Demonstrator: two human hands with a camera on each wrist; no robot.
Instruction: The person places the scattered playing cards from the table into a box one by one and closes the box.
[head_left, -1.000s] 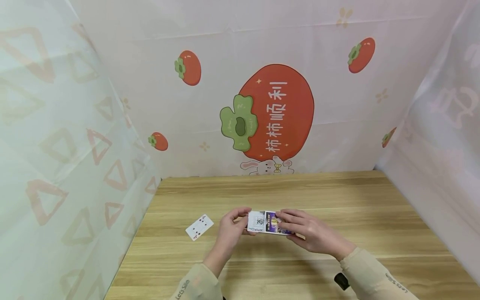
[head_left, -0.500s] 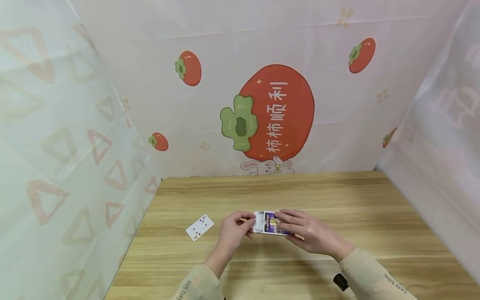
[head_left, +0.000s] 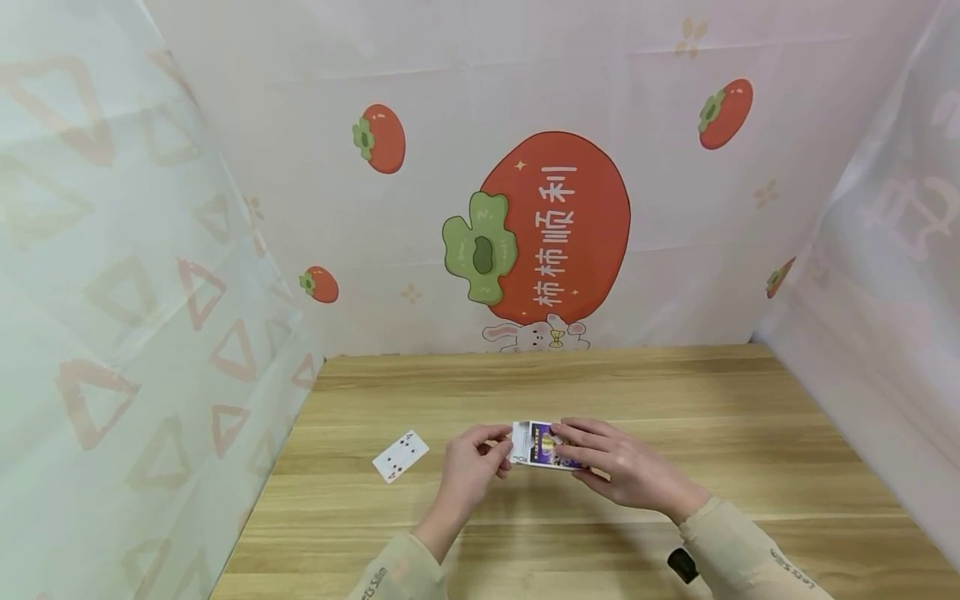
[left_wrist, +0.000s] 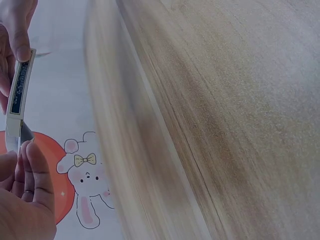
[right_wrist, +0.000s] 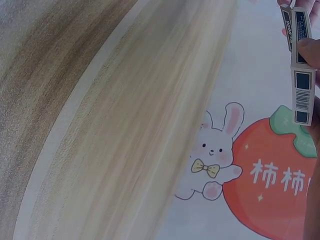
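Note:
In the head view my right hand [head_left: 622,467] grips a purple-and-white playing-card box [head_left: 545,444] held above the table. White playing cards [head_left: 521,440], the top one with joker lettering, stick out of the box's left end. My left hand [head_left: 467,467] pinches that end between thumb and fingers. The left wrist view shows the box [left_wrist: 20,90] edge-on, with a bent flap near the left fingertips [left_wrist: 35,155]. In the right wrist view the right thumb [right_wrist: 309,51] presses on the box's narrow side. A loose four of diamonds [head_left: 401,457] lies face up left of the hands.
The wood-grain table [head_left: 420,383] runs back to a printed wall sheet [head_left: 420,217]. Sheets also hang at the left and right sides. A small black object [head_left: 682,565] shows beside the right sleeve.
My left hand has moved right, and less of the white cards now sticks out of the box. The right hand and the loose card have stayed put.

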